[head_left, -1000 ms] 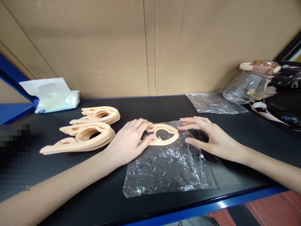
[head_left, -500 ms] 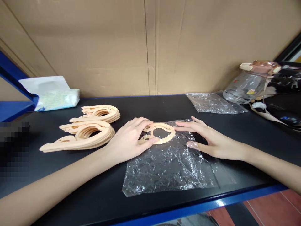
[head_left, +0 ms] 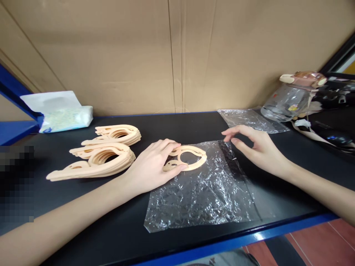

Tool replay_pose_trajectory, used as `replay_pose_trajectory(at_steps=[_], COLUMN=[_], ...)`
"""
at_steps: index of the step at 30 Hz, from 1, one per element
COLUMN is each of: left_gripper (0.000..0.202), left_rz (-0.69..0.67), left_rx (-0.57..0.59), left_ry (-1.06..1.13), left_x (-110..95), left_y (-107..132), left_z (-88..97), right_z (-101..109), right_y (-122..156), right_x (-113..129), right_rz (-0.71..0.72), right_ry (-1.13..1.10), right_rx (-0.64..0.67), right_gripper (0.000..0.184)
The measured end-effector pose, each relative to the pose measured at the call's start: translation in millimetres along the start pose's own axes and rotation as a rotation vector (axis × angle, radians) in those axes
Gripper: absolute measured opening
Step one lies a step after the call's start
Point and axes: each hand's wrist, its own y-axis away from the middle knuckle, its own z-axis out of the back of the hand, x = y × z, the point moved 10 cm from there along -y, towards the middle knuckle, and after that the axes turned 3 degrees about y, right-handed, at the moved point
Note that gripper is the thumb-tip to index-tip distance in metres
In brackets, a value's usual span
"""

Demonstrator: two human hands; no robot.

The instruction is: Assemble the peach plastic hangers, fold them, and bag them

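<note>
My left hand point(head_left: 159, 164) is closed round a folded beige plastic travel hanger point(head_left: 202, 159), thumb on its near side and fingers on its far side. The hanger lies flat on, or inside, a clear plastic bag point(head_left: 199, 199); I cannot tell which. My right hand point(head_left: 253, 142) hovers by the bag's upper right corner, its curled fingers and thumb apart with nothing visible between them. Left of my left hand are two stacks of similar hangers, a nearer stack point(head_left: 95, 166) and a farther stack point(head_left: 133, 135).
A second clear bag point(head_left: 249, 120) lies at the back right, before a transparent bottle point(head_left: 288, 99) with a pinkish lid and strap. Black items point(head_left: 330, 129) crowd the right side. A tissue pack point(head_left: 66, 116) stands at the back left. Cardboard point(head_left: 124, 55) walls the rear of the black table point(head_left: 180, 127).
My right hand has moved right and away from the hanger, off the bag's surface, and its fingers have curled. My left hand stays on the hanger.
</note>
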Motion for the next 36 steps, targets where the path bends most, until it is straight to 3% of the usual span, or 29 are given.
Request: replay_pose_trajectory(at_steps=[2,6,13,18,22,26,31,36], left_gripper=[0.047,0.046,0.044,0.042,0.041,0.040,0.039,0.039], left_rz=[0.008,0.020,0.018,0.013,-0.003,-0.008,-0.002,-0.008], left_rx=[0.003,0.014,0.039,0.048,0.048,0.054,0.055,0.051], left_ry=[0.007,0.026,0.021,0.020,0.007,0.007,0.016,0.013], left_x=[0,1,3,3,2,2,1,1], left_y=[0,2,4,5,5,4,4,4], left_z=[0.8,1.7,-0.2,-0.9,-1.2,-2.0,-1.5,-2.2], right_z=[2,-16,-81,-132,-158,-173,-174,-175], right_y=[-10,-40,-104,-134,-147,-154,-157,-157], right_x=[5,32,99,134,147,151,157,163], right_rz=[0.063,0.262,0.550,0.616,0.644,0.629,0.594,0.639], right_ry=[0.033,0.030,-0.049,-0.075,-0.117,-0.135,-0.182,-0.174], right_rx=[-0.009,0.121,0.290,0.385,0.383,0.378,0.375,0.371], right_gripper=[0.019,0.026,0.025,0.031,0.031,0.036,0.046,0.041])
